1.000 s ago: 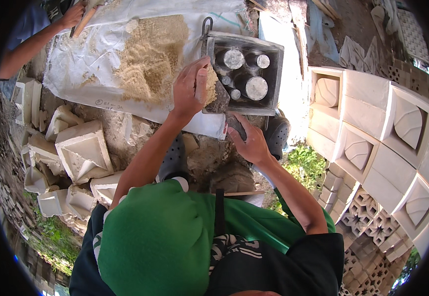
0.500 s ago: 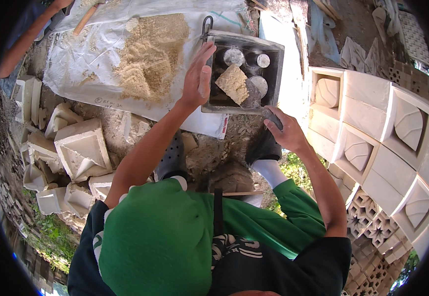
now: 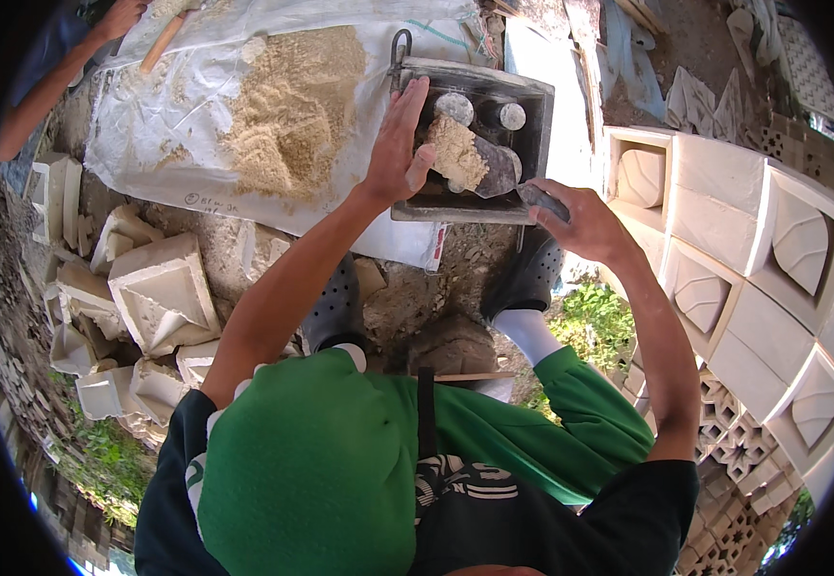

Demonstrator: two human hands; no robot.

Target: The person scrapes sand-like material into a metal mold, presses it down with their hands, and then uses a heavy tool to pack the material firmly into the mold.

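A dark box-shaped mould point(image 3: 479, 69) lies in front of me, with round upright cores point(image 3: 454, 108) inside it. Fingers straight and together, my left hand point(image 3: 396, 149) stands on edge along the mould's left wall, its thumb close to the sandy mix. My right hand point(image 3: 582, 219) is wrapped round the handle of a trowel point(image 3: 501, 169) at the mould's near right corner. The trowel's grey blade reaches left over the mould and carries a lump of damp, sandy-coloured mix point(image 3: 458, 154). Part of the cores and the mould's floor is hidden beneath it.
A pile of sandy mix point(image 3: 292, 110) lies on a white sheet point(image 3: 158, 158) to the left. Another person's arm point(image 3: 47, 91) reaches in near a hammer point(image 3: 163, 43). Cast blocks point(image 3: 163, 293) are heaped at left; patterned blocks point(image 3: 705, 187) stand stacked at right.
My right hand has moved up and right, and the trowel has turned so its blade points more to the left. The mix has shifted on the blade. My left thumb has come nearer the mix.
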